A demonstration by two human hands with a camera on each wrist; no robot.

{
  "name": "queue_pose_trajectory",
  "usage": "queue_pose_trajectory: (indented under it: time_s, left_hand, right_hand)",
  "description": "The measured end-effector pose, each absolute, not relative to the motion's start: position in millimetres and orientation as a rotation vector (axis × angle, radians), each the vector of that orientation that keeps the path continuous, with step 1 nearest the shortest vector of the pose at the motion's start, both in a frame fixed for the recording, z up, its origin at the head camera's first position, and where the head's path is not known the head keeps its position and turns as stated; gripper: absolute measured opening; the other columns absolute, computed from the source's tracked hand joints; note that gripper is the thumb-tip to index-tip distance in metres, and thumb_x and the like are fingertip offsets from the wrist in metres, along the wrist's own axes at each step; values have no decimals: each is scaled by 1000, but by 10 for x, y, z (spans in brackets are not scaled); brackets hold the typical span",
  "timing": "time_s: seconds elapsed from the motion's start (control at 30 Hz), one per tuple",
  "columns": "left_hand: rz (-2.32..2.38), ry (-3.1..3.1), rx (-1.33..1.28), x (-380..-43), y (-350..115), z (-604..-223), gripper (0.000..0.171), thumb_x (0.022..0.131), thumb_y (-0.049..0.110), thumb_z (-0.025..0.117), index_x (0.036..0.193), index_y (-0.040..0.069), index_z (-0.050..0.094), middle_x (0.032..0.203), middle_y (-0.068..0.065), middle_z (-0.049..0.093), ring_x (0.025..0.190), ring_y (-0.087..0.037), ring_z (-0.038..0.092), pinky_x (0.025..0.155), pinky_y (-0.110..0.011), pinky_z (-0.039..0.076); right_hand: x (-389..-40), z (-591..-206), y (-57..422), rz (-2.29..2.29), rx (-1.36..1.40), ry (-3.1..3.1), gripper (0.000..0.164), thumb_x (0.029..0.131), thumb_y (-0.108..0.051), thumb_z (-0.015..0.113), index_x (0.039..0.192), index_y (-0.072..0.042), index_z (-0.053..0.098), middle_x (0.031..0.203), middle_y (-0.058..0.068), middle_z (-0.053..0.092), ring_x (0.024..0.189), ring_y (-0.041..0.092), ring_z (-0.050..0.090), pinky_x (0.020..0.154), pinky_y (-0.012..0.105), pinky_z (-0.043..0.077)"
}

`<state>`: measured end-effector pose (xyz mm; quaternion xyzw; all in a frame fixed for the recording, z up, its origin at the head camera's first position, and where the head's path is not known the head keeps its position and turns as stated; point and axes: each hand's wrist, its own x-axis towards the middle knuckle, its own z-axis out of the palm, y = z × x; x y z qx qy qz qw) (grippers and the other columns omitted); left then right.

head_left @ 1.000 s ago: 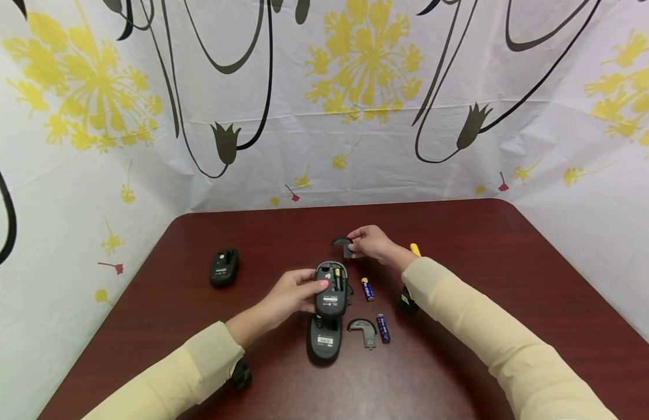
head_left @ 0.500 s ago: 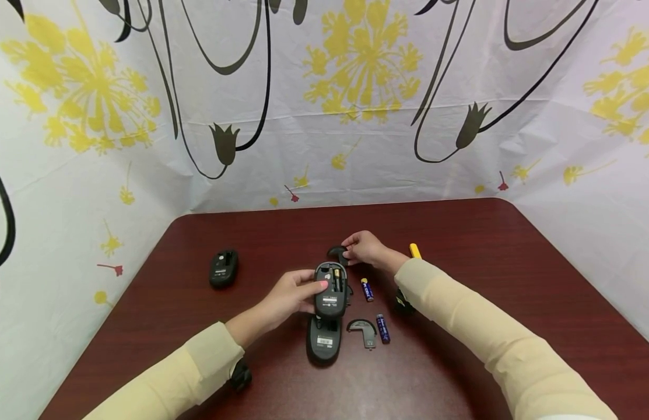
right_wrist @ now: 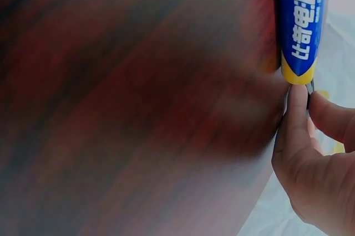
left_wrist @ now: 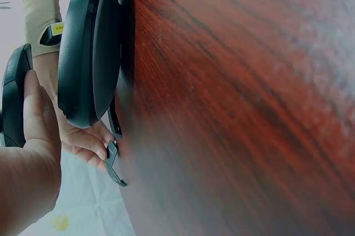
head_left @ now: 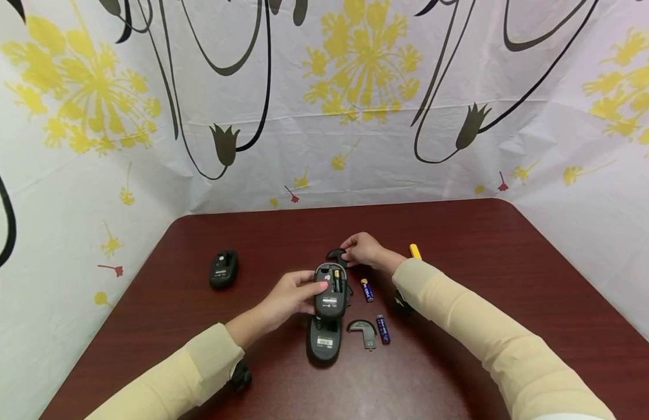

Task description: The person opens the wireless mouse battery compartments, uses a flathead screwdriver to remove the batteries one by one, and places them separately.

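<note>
My left hand (head_left: pixel 290 297) grips a dark computer mouse (head_left: pixel 330 303), underside up, thumb across it. A battery (head_left: pixel 337 279) shows in its uncovered compartment. Just beyond that mouse, my right hand (head_left: pixel 363 249) pinches a dark, curved battery cover (head_left: pixel 336 255); the left wrist view shows this cover (left_wrist: pixel 112 164) tilted at the fingertips. Another upturned mouse (head_left: pixel 323 345) lies partly beneath the held one. To its right are a grey battery cover (head_left: pixel 367 333) and a blue battery (head_left: pixel 383 329). A second blue battery (head_left: pixel 367 290) lies nearer my right hand, its label readable in the right wrist view.
A third upturned mouse (head_left: pixel 223 269) sits at the left of the reddish-brown table (head_left: pixel 282 233). A yellow object (head_left: pixel 415 251) lies behind my right forearm, partly hidden. Patterned white cloth (head_left: pixel 324 175) hangs behind the table. Each wrist carries a dark device.
My right hand has moved left and slightly nearer with the battery cover, mostly in the first half second. My left hand keeps the mouse in place.
</note>
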<state>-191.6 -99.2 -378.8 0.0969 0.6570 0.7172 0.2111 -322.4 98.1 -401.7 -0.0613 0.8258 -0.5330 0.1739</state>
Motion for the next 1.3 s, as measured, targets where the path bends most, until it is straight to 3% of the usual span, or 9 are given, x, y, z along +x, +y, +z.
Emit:
queue_pose_trajectory:
  time_s: [1.3]
  left_hand:
    - [2006, 1799, 274, -1940, -1004, -3817, 44, 84, 17, 61, 121, -4, 47, 103, -18, 58, 87, -25, 60, 69, -41, 51]
  right_hand:
    - [-3161, -4011, 952, -1377, -197, 2560, 17, 76, -3, 67, 92, 1, 62, 88, 12, 57, 67, 20, 59, 56, 29, 53]
